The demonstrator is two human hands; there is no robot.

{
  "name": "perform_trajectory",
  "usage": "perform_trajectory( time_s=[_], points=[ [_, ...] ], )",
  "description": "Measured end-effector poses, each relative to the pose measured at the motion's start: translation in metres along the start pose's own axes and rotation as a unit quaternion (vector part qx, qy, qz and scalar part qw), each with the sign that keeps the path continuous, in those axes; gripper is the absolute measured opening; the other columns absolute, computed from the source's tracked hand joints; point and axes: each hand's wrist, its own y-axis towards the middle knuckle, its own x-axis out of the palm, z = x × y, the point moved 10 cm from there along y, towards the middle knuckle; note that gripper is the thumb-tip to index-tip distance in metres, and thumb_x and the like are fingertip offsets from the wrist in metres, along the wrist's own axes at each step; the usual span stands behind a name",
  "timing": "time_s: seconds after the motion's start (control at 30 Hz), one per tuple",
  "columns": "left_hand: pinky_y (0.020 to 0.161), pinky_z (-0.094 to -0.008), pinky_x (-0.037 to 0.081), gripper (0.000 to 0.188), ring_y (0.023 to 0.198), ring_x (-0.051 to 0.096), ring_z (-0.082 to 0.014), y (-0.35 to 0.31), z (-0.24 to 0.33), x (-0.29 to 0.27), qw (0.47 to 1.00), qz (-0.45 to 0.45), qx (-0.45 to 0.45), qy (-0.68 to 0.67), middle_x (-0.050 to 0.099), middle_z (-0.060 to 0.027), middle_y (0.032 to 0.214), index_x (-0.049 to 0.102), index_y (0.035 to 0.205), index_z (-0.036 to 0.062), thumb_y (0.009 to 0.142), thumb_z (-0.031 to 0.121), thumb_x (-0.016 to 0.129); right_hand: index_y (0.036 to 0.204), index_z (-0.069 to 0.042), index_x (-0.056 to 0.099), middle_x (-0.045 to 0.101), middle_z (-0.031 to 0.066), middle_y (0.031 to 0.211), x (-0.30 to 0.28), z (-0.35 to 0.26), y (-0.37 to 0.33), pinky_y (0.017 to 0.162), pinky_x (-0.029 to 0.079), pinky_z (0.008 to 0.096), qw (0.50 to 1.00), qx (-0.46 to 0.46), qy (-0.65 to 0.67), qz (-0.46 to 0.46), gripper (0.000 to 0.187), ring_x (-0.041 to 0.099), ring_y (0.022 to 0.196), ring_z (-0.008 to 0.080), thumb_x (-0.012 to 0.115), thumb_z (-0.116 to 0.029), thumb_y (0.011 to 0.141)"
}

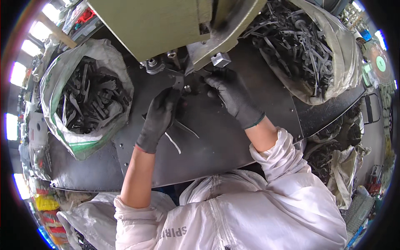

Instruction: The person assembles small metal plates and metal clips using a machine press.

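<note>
Both my hands wear dark grey gloves. My left hand (161, 110) is closed around a dark flat metal piece (178, 82) whose end sticks up past the fingers, just below the machine's head. Beside it, a small shiny metal pin (187, 88) stands on the dark metal tabletop (208, 154). My right hand (231, 93) is to the right of the pin, fingers curled together near a block-shaped silver metal part (221, 60) on the machine. What those fingers hold, if anything, is hidden.
An olive-green machine (154, 25) overhangs the far middle. At left stands a white sack (52, 89) full of dark flat metal pieces. Another sack (343, 54), holding dark strap-like parts, is at right. Thin pale strips (173, 143) lie by my left wrist.
</note>
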Motion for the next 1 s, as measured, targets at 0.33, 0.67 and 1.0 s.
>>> perform_trajectory(
  time_s=[0.33,0.67,1.0],
  points=[
    [0.091,-0.0328,0.040,0.036,0.106,0.050,-0.0254,0.020,0.001,0.003,0.954,-0.041,0.091,0.282,0.057,-0.0113,0.107,0.054,0.112,0.0003,0.076,0.005,0.050,0.103,0.002,0.056,0.060,0.0039,0.076,0.035,0.009,-0.001,0.052,0.040,0.0194,0.997,-0.042,-0.036,-0.056,0.026,0.052,0.059,0.0060,0.057,-0.006,0.079],
    [0.075,-0.0356,0.047,0.020,0.085,0.057,-0.0317,0.009,0.002,-0.007,0.704,-0.061,0.155,0.691,0.059,-0.0171,0.094,0.056,0.099,-0.0020,0.084,0.009,0.047,0.107,0.007,0.051,0.059,0.0091,0.081,0.016,0.049,0.015,0.046,0.039,0.0228,0.993,-0.007,-0.107,-0.056,0.030,0.052,0.055,0.0100,0.054,-0.005,0.080],
    [0.073,-0.0425,0.046,0.036,0.089,0.058,-0.0371,-0.057,-0.031,-0.229,0.776,0.178,-0.119,0.593,0.061,-0.0197,0.092,0.053,0.112,0.0075,0.081,0.027,0.052,0.110,0.005,0.052,0.058,0.0049,0.077,0.021,0.039,0.001,0.049,0.039,0.0212,1.000,-0.002,0.001,-0.018,0.032,0.050,0.057,0.0067,0.055,-0.006,0.079]
  ],
)
